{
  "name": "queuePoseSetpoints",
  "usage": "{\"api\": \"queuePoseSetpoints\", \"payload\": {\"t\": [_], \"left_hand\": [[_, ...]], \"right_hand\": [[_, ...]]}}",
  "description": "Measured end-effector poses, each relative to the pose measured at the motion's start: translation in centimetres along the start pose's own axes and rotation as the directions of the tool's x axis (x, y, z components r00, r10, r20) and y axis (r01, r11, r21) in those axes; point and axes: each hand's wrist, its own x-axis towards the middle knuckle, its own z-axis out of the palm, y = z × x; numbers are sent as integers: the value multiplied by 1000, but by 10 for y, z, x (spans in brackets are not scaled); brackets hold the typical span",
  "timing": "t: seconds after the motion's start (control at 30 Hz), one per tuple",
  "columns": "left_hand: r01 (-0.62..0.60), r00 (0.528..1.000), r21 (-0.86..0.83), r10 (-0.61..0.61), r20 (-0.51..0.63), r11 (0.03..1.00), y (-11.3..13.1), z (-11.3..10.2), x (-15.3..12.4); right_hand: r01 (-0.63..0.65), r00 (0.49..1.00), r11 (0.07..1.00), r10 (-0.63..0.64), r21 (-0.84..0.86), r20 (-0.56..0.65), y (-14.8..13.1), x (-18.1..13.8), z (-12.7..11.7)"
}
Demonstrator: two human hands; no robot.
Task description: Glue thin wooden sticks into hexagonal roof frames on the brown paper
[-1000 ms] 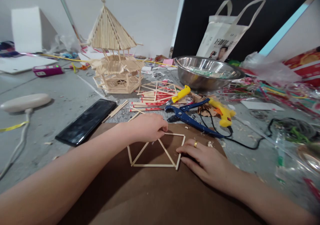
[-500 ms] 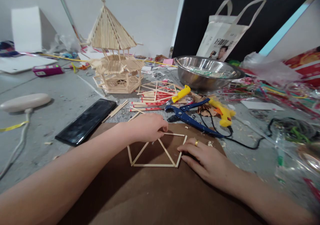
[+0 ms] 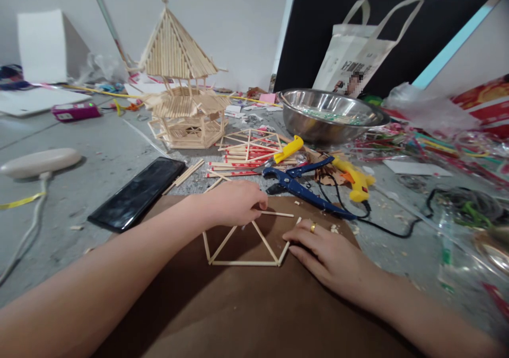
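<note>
Head cam shows both hands down on a brown sheet (image 3: pixel 222 315) spread over the grey surface (image 3: pixel 99 156). Left hand (image 3: pixel 234 203) has its grip pinched shut on one end of a thin stick (image 3: pixel 278 214), which lies roughly level and points right. Right hand (image 3: pixel 330 254) lies flat with fingers loose and apart, fingertips pressing on the right side piece of a stick frame (image 3: pixel 242 246) that lies on the sheet between the two hands. That frame has a triangle inside an outer outline, and the held stick sits along its top edge; can't tell if it actually touches the side piece.

Just behind the hands: blue cutters (image 3: pixel 302 185), a yellow glue gun (image 3: pixel 353 177) with a black cord, a yellow-handled tool (image 3: pixel 288 149), and loose sticks. A black phone (image 3: pixel 139 191) lies to the left. Further back stand a stick pagoda (image 3: pixel 178 82) and a steel bowl (image 3: pixel 330 114).
</note>
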Motion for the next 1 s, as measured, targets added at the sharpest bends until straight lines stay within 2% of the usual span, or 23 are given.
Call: {"api": "queuePoseSetpoints", "payload": {"t": [0.53,1.0], "left_hand": [[6,1000,7,-6,1,1000,-1,1,1],[12,1000,15,-12,16,1000,1,-1,0]], "right_hand": [[125,992,945,-128,-303,9,14,-3,4],[162,982,911,-185,-380,-26,17,-3,6]]}}
